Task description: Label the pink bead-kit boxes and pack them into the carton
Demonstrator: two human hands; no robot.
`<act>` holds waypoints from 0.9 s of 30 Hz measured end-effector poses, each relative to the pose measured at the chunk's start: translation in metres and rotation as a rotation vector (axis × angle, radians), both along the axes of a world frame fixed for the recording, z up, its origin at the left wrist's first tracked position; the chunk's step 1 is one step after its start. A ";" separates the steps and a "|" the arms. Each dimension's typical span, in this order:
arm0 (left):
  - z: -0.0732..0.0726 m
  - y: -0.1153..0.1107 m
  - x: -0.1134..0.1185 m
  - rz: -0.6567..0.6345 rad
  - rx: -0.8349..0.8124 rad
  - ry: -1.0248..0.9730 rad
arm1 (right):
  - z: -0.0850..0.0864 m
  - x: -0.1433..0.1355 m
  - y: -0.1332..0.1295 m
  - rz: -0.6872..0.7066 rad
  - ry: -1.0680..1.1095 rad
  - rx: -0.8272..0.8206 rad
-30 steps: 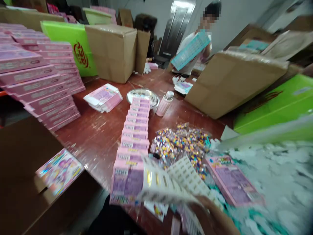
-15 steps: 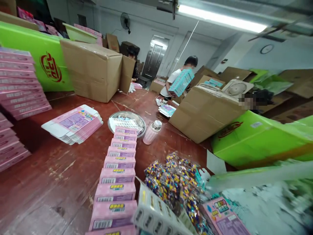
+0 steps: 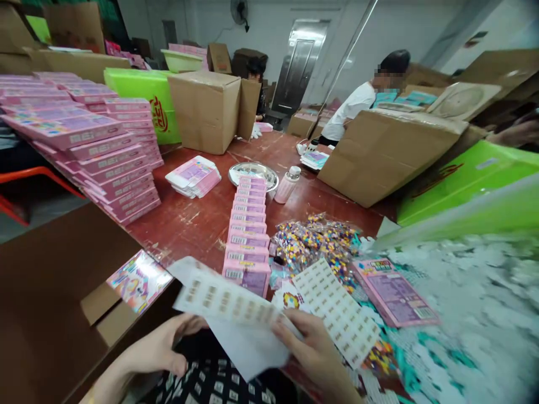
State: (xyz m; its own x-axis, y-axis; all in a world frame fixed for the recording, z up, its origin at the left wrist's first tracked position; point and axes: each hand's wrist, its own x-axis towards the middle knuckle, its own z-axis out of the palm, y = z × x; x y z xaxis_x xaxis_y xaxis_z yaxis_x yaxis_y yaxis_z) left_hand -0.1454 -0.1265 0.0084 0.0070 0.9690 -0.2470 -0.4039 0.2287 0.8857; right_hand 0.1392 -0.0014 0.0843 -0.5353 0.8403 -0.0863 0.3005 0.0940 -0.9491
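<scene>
The white paper sheet of gold-printed labels, pinched in my right hand, has swung left, nearer than the row of pink cardboard boxes, bringing it beside my left hand, thumb and fingers apart, contact unclear.

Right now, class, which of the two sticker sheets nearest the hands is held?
The curled sheet, raised in the right hand; the other sheet lies flatter, beside the bagged colourful pieces.
</scene>
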 end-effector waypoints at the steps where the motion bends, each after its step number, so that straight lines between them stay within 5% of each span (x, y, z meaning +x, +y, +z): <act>1: 0.003 0.000 0.011 -0.003 0.031 -0.060 | -0.003 -0.016 -0.004 0.053 0.011 -0.010; 4: 0.011 0.020 0.045 0.310 0.066 -0.150 | -0.014 -0.046 -0.009 0.048 0.093 -0.085; 7: 0.024 0.048 0.065 0.626 0.040 -0.222 | -0.022 -0.047 -0.007 -0.051 0.151 -0.198; 9: 0.033 0.059 0.071 0.649 0.062 -0.263 | -0.025 -0.040 -0.003 -0.076 0.139 -0.207; 14: 0.040 0.069 0.089 0.479 0.041 -0.359 | -0.030 -0.035 0.006 -0.081 0.136 -0.212; 21: 0.047 0.086 0.101 0.796 -0.055 -0.271 | -0.024 -0.047 0.007 -0.038 0.108 -0.109; 27: 0.040 0.095 0.078 0.783 -0.068 -0.201 | -0.019 -0.044 0.027 -0.022 0.084 -0.013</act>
